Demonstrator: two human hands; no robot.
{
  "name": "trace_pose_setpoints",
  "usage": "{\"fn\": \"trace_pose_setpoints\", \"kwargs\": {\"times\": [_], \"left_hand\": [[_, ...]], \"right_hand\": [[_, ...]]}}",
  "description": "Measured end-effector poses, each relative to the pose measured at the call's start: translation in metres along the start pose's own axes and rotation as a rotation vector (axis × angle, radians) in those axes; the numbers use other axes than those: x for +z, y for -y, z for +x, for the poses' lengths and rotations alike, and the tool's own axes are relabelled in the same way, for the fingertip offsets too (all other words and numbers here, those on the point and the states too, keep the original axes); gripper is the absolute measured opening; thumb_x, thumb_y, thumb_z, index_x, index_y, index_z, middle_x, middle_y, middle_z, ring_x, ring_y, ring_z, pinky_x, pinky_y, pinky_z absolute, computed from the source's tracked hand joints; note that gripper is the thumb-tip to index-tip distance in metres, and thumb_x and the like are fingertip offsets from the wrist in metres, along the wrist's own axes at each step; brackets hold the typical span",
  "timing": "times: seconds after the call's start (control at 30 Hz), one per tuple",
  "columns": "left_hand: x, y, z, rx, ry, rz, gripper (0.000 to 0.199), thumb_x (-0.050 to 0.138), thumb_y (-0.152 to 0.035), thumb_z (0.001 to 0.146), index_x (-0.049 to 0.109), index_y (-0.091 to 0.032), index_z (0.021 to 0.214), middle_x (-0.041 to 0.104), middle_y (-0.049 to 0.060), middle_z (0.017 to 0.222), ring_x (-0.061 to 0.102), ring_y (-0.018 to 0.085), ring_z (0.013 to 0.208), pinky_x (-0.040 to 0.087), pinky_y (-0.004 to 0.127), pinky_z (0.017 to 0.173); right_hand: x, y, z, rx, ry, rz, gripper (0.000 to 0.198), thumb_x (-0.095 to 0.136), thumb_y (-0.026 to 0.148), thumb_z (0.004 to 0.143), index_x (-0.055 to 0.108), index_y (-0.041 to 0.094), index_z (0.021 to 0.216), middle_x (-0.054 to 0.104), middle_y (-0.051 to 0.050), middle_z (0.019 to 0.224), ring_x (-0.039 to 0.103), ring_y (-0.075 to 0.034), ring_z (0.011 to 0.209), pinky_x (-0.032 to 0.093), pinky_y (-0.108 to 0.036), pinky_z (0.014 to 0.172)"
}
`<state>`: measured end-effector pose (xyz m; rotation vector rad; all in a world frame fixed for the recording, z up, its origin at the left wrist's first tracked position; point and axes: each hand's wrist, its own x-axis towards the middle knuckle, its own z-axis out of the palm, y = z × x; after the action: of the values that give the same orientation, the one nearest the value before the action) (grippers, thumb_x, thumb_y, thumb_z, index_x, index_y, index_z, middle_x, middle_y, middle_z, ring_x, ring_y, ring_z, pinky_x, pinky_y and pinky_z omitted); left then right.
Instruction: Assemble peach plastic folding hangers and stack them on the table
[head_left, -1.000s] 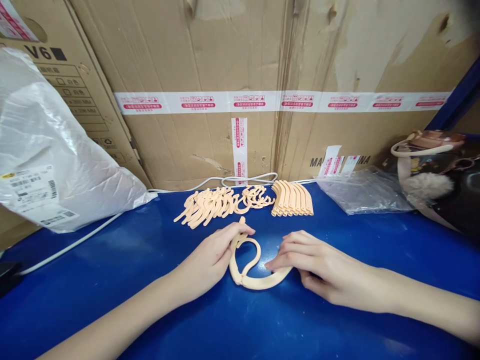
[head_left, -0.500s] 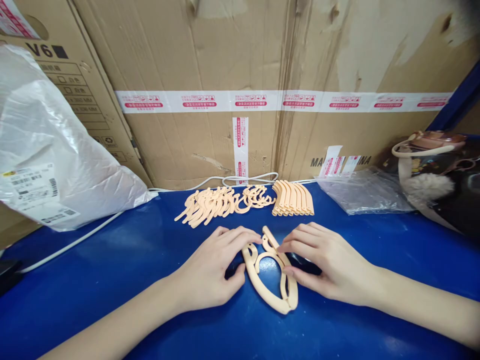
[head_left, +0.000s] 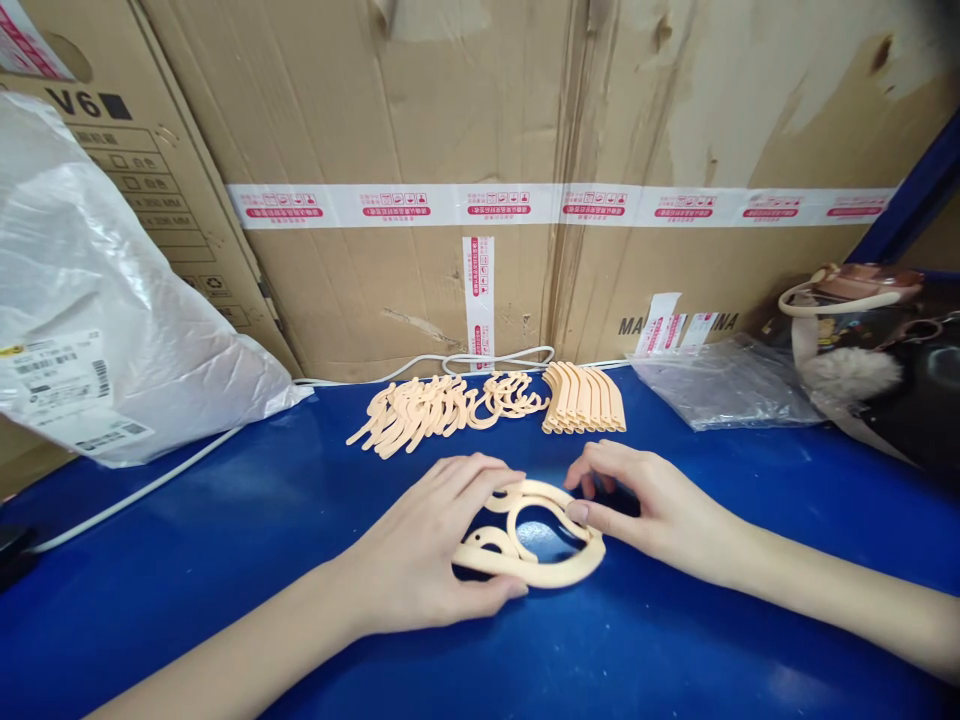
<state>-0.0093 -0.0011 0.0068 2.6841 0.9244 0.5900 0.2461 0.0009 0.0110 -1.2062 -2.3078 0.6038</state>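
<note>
A beige plastic folding hanger [head_left: 559,575], folded into a rounded loop with a curved hook inside, is held just over the blue tabletop. My left hand [head_left: 427,545] grips its left end, with fingers over the upper arm and the thumb along the lower one. At the upper right of the loop, my right hand [head_left: 645,500] has its thumb and bent index finger closed on the edge. Behind the hands lie a heap of loose beige curved pieces [head_left: 420,412], a small pile of beige hooks [head_left: 510,395] and a neat row of beige hanger arms [head_left: 583,400].
A large cardboard box [head_left: 420,290] stands along the back. On the left is a silvery plastic bag [head_left: 135,300], with a white cable [head_left: 142,490] below it. A clear plastic bag [head_left: 720,385] and a dark bag with a pompom [head_left: 855,370] sit at the right.
The hanger has turned from pointing toward me to lying sideways, its joined end now at the right. My left hand has taken its two free ends; my right hand has shifted to the joined end.
</note>
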Motion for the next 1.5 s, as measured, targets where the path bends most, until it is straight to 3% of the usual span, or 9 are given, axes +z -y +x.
{"fn": "trace_pose_setpoints", "kwargs": {"times": [0.1, 0.23, 0.5, 0.8, 0.93, 1.03, 1.13, 1.3, 1.5], "left_hand": [[0.001, 0.0, 0.0, 0.001, -0.131, 0.063, 0.061, 0.07, -0.036, 0.076, 0.04, -0.023, 0.127, 0.051, 0.009, 0.128, 0.05, 0.026, 0.116, 0.044, 0.041, 0.096], [0.001, 0.0, -0.001, 0.052, -0.185, 0.159, 0.066, 0.07, -0.043, 0.078, 0.037, -0.022, 0.131, 0.052, 0.01, 0.128, 0.051, 0.027, 0.116, 0.042, 0.042, 0.097], [0.0, 0.0, -0.001, 0.068, -0.207, 0.212, 0.07, 0.07, -0.049, 0.078, 0.037, -0.02, 0.132, 0.053, 0.011, 0.128, 0.051, 0.027, 0.116, 0.041, 0.041, 0.097], [-0.002, -0.003, 0.001, 0.064, -0.18, 0.262, 0.068, 0.066, -0.054, 0.08, 0.038, -0.021, 0.132, 0.053, 0.011, 0.131, 0.05, 0.027, 0.118, 0.04, 0.041, 0.097], [-0.011, -0.011, 0.005, 0.027, -0.12, 0.326, 0.063, 0.071, -0.047, 0.077, 0.045, -0.02, 0.127, 0.058, 0.01, 0.125, 0.054, 0.029, 0.113, 0.039, 0.044, 0.096], [-0.022, -0.011, -0.003, -0.051, -0.057, 0.313, 0.06, 0.074, -0.044, 0.074, 0.05, -0.021, 0.124, 0.06, 0.008, 0.122, 0.056, 0.028, 0.109, 0.042, 0.041, 0.093], [-0.031, -0.002, -0.021, -0.142, -0.045, 0.321, 0.057, 0.073, -0.048, 0.073, 0.054, -0.027, 0.122, 0.061, 0.005, 0.121, 0.056, 0.028, 0.108, 0.043, 0.039, 0.091], [-0.037, 0.021, -0.05, -0.244, -0.109, 0.301, 0.056, 0.069, -0.057, 0.074, 0.058, -0.031, 0.122, 0.064, 0.005, 0.119, 0.059, 0.029, 0.105, 0.045, 0.04, 0.088], [-0.059, 0.04, -0.067, -0.263, 0.071, 0.334, 0.064, 0.068, -0.056, 0.075, 0.049, -0.035, 0.132, 0.056, 0.005, 0.133, 0.057, 0.032, 0.115, 0.047, 0.043, 0.091]], "right_hand": [[-0.002, -0.002, 0.004, 0.135, 0.116, 0.286, 0.034, 0.056, 0.049, 0.087, 0.057, 0.018, 0.074, 0.048, 0.003, 0.067, 0.042, -0.012, 0.062, 0.032, -0.025, 0.056], [-0.003, -0.002, 0.007, 0.235, 0.185, 0.621, 0.038, 0.062, 0.052, 0.081, 0.057, 0.016, 0.071, 0.047, 0.003, 0.066, 0.039, -0.011, 0.062, 0.03, -0.025, 0.057], [-0.004, 0.0, 0.006, 0.295, 0.155, 0.714, 0.034, 0.068, 0.047, 0.077, 0.064, 0.014, 0.074, 0.055, 0.001, 0.07, 0.044, -0.01, 0.064, 0.032, -0.024, 0.059], [-0.004, -0.002, 0.008, 0.285, 0.17, 0.688, 0.037, 0.066, 0.051, 0.078, 0.064, 0.014, 0.077, 0.055, 0.001, 0.07, 0.045, -0.011, 0.064, 0.033, -0.024, 0.06], [-0.002, -0.006, 0.007, 0.182, 0.191, 0.586, 0.039, 0.061, 0.052, 0.082, 0.064, 0.014, 0.077, 0.052, 0.002, 0.067, 0.045, -0.011, 0.063, 0.034, -0.024, 0.059], [-0.004, -0.006, 0.005, 0.112, 0.168, 0.45, 0.04, 0.052, 0.052, 0.089, 0.068, 0.015, 0.091, 0.058, -0.001, 0.074, 0.05, -0.013, 0.069, 0.039, -0.025, 0.063], [-0.004, -0.005, 0.003, 0.097, 0.151, 0.343, 0.04, 0.048, 0.05, 0.092, 0.069, 0.017, 0.101, 0.063, -0.003, 0.08, 0.054, -0.015, 0.072, 0.042, -0.026, 0.065], [-0.002, -0.007, 0.003, 0.069, 0.16, 0.221, 0.028, 0.051, 0.039, 0.092, 0.069, 0.019, 0.101, 0.064, -0.001, 0.075, 0.054, -0.013, 0.064, 0.04, -0.023, 0.058], [-0.001, -0.01, 0.004, 0.016, 0.145, 0.145, 0.026, 0.051, 0.038, 0.093, 0.066, 0.021, 0.105, 0.061, 0.001, 0.073, 0.053, -0.011, 0.062, 0.039, -0.022, 0.058]]}}
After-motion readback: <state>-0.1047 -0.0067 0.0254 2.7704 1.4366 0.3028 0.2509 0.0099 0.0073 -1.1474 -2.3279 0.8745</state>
